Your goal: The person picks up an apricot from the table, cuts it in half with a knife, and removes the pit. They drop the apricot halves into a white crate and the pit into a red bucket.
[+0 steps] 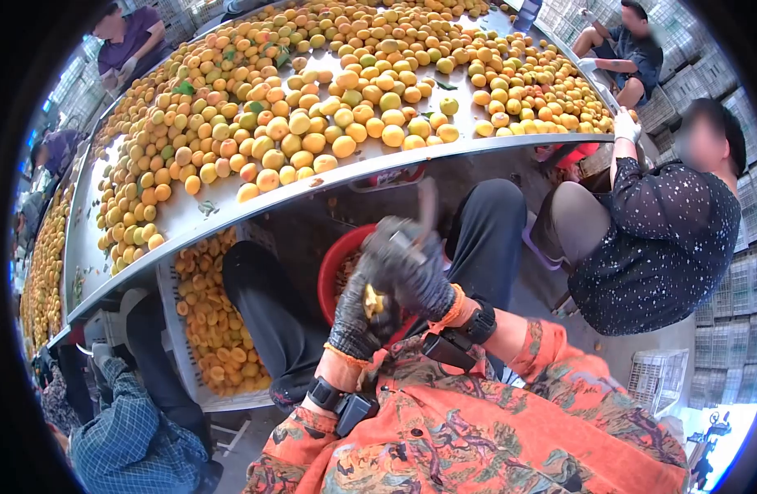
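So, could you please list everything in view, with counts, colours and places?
Table: at least one, silver, ahead
Whole fruit: hundreds, yellowish, on the table
Leaves: several, green, among the fruit
Crate: one, whitish, under the table, left
Cut fruit: many, orange, in that crate
Stacked crates: many, grey, around edges
Other people: at least five, mostly dark-clothed, around the table
Bowl: one, red, centre
Fruit piece: one, yellow, in the left hand
Thin object: one, greyish, blurred, above the right hand
Wrist devices: two, black, on wrists
Shirt: one, orange, bottom
Legs: two, dark-trousered, flanking the bowl
Left hand: one, dark-gloved, centre
Right hand: one, dark-gloved, centre
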